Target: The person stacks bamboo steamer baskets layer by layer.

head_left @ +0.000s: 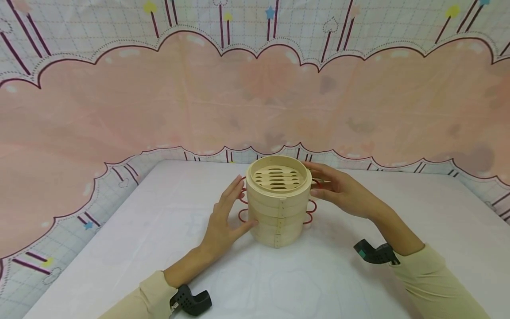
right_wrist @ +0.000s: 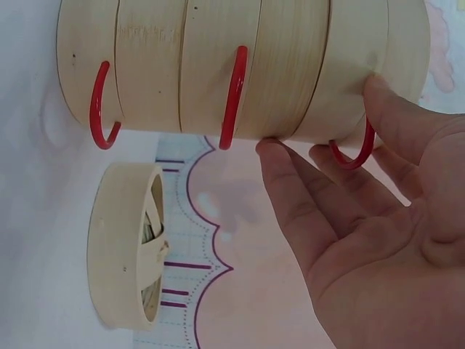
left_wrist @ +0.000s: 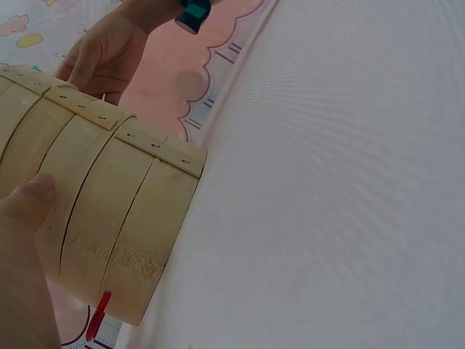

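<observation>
A stack of bamboo steamer baskets (head_left: 280, 221), with a slatted floor in the uppermost one and red loop handles (head_left: 312, 205) on both sides, stands upright on the white table. My left hand (head_left: 225, 219) lies along its left side, thumb touching the lower front and fingers extended by the handles. At the upper right is my right hand (head_left: 342, 189). In the right wrist view its thumb touches the top basket beside a red handle (right_wrist: 356, 156), and the loosely extended fingers touch or nearly touch the stack. The left wrist view shows the left thumb (left_wrist: 35, 200) against the bamboo wall.
A round bamboo lid (right_wrist: 120, 247) with a woven top lies on the table beyond the stack in the right wrist view; I cannot make it out in the head view. Behind the white table (head_left: 131, 248) hangs a pink patterned cloth (head_left: 239, 102). Each wrist wears a black camera (head_left: 193, 301).
</observation>
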Available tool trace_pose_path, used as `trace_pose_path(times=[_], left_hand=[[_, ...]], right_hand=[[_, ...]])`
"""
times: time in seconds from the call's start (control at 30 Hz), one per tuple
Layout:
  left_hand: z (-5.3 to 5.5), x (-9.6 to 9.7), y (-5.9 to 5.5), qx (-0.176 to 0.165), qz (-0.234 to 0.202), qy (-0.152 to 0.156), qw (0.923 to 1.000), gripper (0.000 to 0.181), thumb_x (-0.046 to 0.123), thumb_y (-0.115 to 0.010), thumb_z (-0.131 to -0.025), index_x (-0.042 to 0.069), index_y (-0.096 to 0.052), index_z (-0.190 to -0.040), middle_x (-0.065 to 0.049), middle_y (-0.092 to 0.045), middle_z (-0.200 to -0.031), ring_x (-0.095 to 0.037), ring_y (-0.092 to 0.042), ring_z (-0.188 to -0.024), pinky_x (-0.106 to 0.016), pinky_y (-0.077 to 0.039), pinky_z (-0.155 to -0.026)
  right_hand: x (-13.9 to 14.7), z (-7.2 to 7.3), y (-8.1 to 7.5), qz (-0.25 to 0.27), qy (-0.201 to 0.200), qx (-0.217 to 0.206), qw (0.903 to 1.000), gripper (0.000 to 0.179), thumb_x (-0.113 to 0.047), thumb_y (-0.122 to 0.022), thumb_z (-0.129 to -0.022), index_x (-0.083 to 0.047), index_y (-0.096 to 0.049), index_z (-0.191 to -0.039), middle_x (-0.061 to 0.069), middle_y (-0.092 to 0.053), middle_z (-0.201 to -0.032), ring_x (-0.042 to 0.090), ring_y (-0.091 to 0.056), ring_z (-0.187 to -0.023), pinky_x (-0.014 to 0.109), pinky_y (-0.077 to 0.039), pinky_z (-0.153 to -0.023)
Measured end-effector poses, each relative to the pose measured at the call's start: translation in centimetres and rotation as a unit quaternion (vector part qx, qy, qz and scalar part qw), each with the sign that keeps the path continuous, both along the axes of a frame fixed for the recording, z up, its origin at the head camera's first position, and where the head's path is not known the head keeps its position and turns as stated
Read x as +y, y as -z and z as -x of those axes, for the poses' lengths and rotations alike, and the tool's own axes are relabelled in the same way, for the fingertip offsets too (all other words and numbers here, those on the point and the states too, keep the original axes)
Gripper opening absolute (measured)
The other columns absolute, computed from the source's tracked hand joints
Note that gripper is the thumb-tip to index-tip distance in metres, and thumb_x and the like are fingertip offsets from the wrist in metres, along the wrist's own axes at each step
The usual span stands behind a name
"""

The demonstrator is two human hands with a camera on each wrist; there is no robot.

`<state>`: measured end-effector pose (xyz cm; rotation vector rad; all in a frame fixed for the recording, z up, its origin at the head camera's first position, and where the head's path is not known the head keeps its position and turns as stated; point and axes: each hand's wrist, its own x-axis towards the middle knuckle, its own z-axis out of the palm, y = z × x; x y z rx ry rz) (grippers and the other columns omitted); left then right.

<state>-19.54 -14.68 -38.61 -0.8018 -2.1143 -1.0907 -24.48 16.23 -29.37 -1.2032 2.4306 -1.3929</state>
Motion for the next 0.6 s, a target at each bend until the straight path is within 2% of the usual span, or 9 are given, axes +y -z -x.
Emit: trace_pose_path(times=[0.17,0.27,0.43,0.53,0.6], left_hand=[[0.1,0.0,0.1,-0.004,0.001,0.001,1.0000,0.091,0.014,-0.081,-0.076,0.019,-0.029,-0.151,0.000,-0.023,-0.156,-0.021,-0.046,-0.119,-0.053,-0.029,-0.091],[0.2,0.0,0.1,-0.005,-0.002,0.005,1.0000,0.091,0.014,-0.081,-0.076,0.018,-0.029,-0.151,0.000,-0.023,-0.156,-0.022,-0.046,-0.119,-0.051,-0.032,-0.092],[0.2,0.0,0.0,0.001,-0.012,0.013,0.9998,0.090,0.009,-0.083,-0.074,0.010,-0.033,-0.148,-0.006,-0.025,-0.155,-0.028,-0.048,-0.113,-0.045,-0.037,-0.088],[0.0,0.2,-0.4,0.005,-0.021,0.018,0.9996,0.086,0.004,-0.082,-0.073,0.005,-0.035,-0.145,-0.010,-0.027,-0.154,-0.031,-0.048,-0.110,-0.048,-0.039,-0.086],[-0.5,0.4,-1.1,0.009,-0.023,0.019,0.9995,0.084,0.001,-0.081,-0.072,0.002,-0.036,-0.143,-0.013,-0.028,-0.153,-0.031,-0.049,-0.109,-0.049,-0.040,-0.084]], right_hand=[[0.0,0.0,0.0,0.000,0.001,0.000,1.0000,0.063,-0.010,-0.062,-0.093,-0.019,-0.033,-0.149,-0.001,-0.035,-0.150,0.025,-0.039,-0.134,0.031,-0.046,-0.093],[0.0,0.1,0.0,0.002,0.000,-0.004,1.0000,0.063,-0.010,-0.062,-0.093,-0.019,-0.033,-0.149,0.000,-0.036,-0.150,0.025,-0.039,-0.133,0.031,-0.046,-0.093],[0.2,0.3,0.0,0.004,-0.002,-0.010,0.9999,0.060,-0.013,-0.060,-0.095,-0.022,-0.033,-0.149,0.001,-0.038,-0.149,0.025,-0.042,-0.132,0.031,-0.046,-0.093],[0.4,0.5,0.1,0.009,-0.008,-0.015,0.9998,0.056,-0.015,-0.055,-0.098,-0.022,-0.032,-0.149,0.003,-0.040,-0.147,0.024,-0.046,-0.128,0.032,-0.047,-0.093],[0.6,0.8,0.1,0.012,-0.012,-0.018,0.9997,0.052,-0.015,-0.051,-0.100,-0.020,-0.032,-0.149,0.004,-0.041,-0.147,0.023,-0.051,-0.124,0.033,-0.047,-0.092]])
